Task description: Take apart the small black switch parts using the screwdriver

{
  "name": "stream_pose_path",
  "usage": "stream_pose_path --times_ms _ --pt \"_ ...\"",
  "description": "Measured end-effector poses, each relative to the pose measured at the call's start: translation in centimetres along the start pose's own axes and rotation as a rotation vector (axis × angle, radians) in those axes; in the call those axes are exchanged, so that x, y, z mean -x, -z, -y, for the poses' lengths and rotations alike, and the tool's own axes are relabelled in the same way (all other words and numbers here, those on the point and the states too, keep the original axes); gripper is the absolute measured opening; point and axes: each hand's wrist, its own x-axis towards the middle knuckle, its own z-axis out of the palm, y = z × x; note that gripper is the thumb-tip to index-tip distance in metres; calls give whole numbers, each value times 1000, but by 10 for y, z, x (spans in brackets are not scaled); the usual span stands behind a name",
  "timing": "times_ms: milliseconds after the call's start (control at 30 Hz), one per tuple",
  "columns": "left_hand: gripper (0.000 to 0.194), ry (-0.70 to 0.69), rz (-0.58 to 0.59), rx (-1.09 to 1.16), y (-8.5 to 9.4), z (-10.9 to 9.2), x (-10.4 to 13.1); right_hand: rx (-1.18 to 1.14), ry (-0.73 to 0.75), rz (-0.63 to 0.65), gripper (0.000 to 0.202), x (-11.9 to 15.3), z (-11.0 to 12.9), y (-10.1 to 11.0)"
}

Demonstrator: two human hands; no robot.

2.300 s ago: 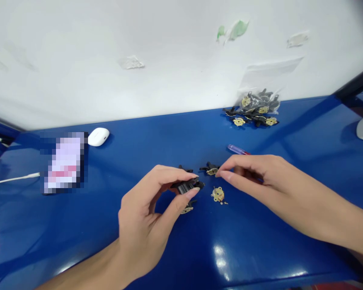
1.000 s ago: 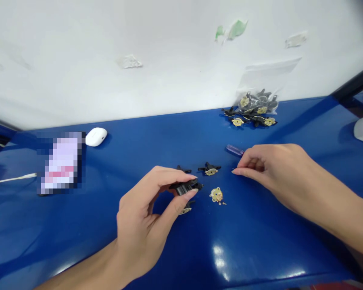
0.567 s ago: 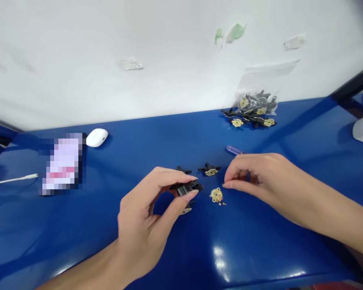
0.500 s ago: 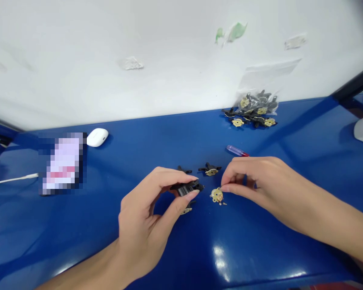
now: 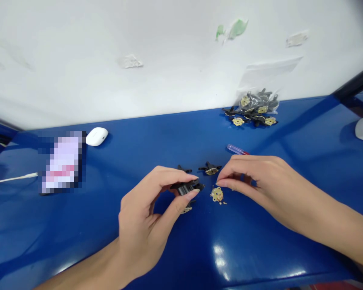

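Observation:
My left hand (image 5: pixel 148 213) pinches a black plastic part (image 5: pixel 186 187) between thumb and fingers, held just above the table. Under it shows another brass-plated part (image 5: pixel 186 210), mostly covered by the hand. My right hand (image 5: pixel 257 177) has thumb and forefinger pressed together right above a round brass plate (image 5: pixel 217 194) with small lobes; anything between those fingertips is too small to name. Tiny screws (image 5: pixel 222 203) lie at the plate's near edge. A black piece with a brass plate (image 5: pixel 211 168) rests behind, and a further black piece (image 5: pixel 184 169) sits partly behind my left fingers.
A screwdriver (image 5: pixel 236 149) with a clear purple handle lies behind my right hand. At the wall are several black-and-brass parts (image 5: pixel 254 117) and a clear bag (image 5: pixel 261 100) of more. A phone (image 5: pixel 63 161) and white earbud case (image 5: pixel 97 136) lie left on the blue table (image 5: pixel 157 137).
My right fingertips have moved slightly left and up, from the brass plate's right edge to just above it. My left hand keeps the black part in the same place.

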Motion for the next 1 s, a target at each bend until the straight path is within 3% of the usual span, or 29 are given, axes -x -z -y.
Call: stream_pose_path --times_ms 367,667,1000 --pt "33 3 9 -2 1 1 0 -25 -45 -69 6 5 7 -10" --pt "33 -25 -1 -50 1 1 -1 -51 94 31 16 2 6 -6" --pt "32 -27 3 -51 1 1 -2 -10 115 49 14 0 3 -3"
